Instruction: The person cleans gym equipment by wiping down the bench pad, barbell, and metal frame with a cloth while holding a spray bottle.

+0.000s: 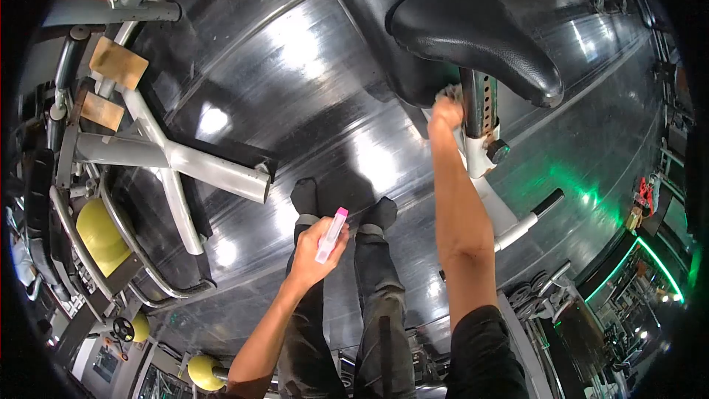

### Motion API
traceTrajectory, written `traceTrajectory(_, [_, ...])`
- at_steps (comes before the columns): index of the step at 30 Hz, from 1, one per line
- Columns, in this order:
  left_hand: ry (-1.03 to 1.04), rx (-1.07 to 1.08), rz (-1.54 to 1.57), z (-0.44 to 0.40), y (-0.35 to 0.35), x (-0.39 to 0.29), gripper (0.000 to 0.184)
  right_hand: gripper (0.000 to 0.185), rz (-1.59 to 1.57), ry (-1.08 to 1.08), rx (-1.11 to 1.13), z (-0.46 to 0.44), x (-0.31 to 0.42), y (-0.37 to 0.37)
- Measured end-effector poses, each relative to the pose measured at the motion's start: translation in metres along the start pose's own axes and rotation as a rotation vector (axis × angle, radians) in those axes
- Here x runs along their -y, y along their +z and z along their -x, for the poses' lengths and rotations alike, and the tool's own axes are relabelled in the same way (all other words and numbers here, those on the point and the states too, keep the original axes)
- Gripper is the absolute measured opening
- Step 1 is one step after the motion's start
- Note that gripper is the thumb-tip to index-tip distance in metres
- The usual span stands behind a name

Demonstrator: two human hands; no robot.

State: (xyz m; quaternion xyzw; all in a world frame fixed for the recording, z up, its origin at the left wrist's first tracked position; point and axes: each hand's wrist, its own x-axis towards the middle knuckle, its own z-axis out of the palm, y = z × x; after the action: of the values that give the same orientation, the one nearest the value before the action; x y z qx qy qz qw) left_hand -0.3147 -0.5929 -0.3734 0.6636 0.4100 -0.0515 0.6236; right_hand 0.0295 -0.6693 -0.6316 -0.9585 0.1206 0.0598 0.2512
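In front of my legs, my left hand (316, 253) is closed around a small slim bottle (330, 239) with a whitish, see-through body and a pink top. My right hand (446, 114) reaches forward, closed on a crumpled greyish cloth (449, 93). That cloth is against or just beside the lower end of a black padded backrest (413, 77); exact contact is hard to make out. Right beside this hand stands a seat post (481, 107) with a row of holes. A black padded seat (476, 33) sits on top of the post, and a black knob (498, 151) is lower down.
A white-grey machine frame (214, 174) with wooden plates (118, 63) stands on the left. A yellow round pad (103, 236) is below it. A handle bar (528, 222) sticks out from the machine at right. The dark floor (295, 52) is shiny.
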Motion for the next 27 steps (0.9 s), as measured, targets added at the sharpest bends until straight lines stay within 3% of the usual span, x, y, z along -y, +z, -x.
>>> traceTrajectory(1, [0.0,0.007,-0.002,0.001,0.001,0.0,0.014,0.039,-0.112,0.061,-0.054,0.037,0.057,-0.029])
traceTrajectory(2, [0.002,0.007,-0.004,0.002,0.001,0.0,0.014,0.033,-0.19,-0.067,-0.002,0.048,0.073,-0.036])
traceTrajectory(3, [0.007,0.004,-0.005,0.001,0.001,0.0,0.014,0.032,-0.26,-0.592,-0.143,0.059,0.084,-0.038])
traceTrajectory(4, [0.008,0.006,-0.005,-0.001,0.001,-0.001,0.014,0.036,-0.249,-0.866,0.035,0.059,0.082,-0.03])
traceTrajectory(6, [-0.016,0.022,0.001,0.002,0.003,-0.004,0.014,0.045,-0.128,-1.158,0.213,0.077,0.1,-0.054])
traceTrajectory(8, [0.0,0.017,0.003,0.001,0.005,-0.008,0.014,0.046,-0.083,-1.224,0.163,0.067,0.081,-0.057])
traceTrajectory(10, [0.01,0.007,-0.009,0.002,0.001,-0.011,0.014,0.034,-0.526,-0.531,0.247,0.049,0.024,-0.016])
traceTrajectory(12, [0.058,0.018,0.021,0.0,-0.001,-0.012,0.014,0.026,0.036,-0.508,0.02,0.041,-0.006,-0.036])
traceTrajectory(14, [0.095,0.01,0.026,-0.002,-0.005,-0.013,0.015,0.034,0.354,-0.34,0.101,-0.028,-0.068,0.034])
traceTrajectory(15, [0.08,0.007,0.019,-0.003,-0.006,-0.014,0.015,0.042,0.028,-0.08,-0.129,-0.045,-0.088,0.105])
traceTrajectory(16, [0.062,0.006,0.011,-0.004,-0.008,-0.014,0.016,0.042,0.029,-0.082,-0.126,-0.063,-0.077,0.116])
traceTrajectory(18, [0.05,0.006,0.004,-0.003,-0.009,-0.011,0.016,0.035,1.007,-0.449,-0.195,-0.089,-0.065,0.114])
traceTrajectory(19, [0.044,0.002,-0.003,-0.004,-0.011,-0.009,0.016,0.035,1.002,-0.445,-0.192,-0.087,-0.018,0.076])
traceTrajectory(21, [0.061,-0.005,0.002,-0.002,-0.014,-0.005,0.017,0.029,0.204,-0.235,0.171,-0.009,0.099,-0.01])
traceTrajectory(22, [0.076,-0.008,0.018,-0.001,-0.012,-0.003,0.017,0.029,0.21,-0.237,0.171,0.01,0.104,-0.014])
traceTrajectory(24, [0.057,0.0,0.028,0.001,-0.01,0.003,0.017,0.035,0.038,-0.538,0.11,0.036,0.106,-0.023])
traceTrajectory(26, [0.048,0.008,0.027,0.001,-0.011,0.002,0.017,0.047,-0.111,-0.825,-0.194,0.079,0.091,-0.031])
traceTrajectory(27, [0.056,0.001,0.036,0.003,-0.01,-0.001,0.017,0.05,-0.124,-0.803,-0.079,0.098,0.074,-0.037])
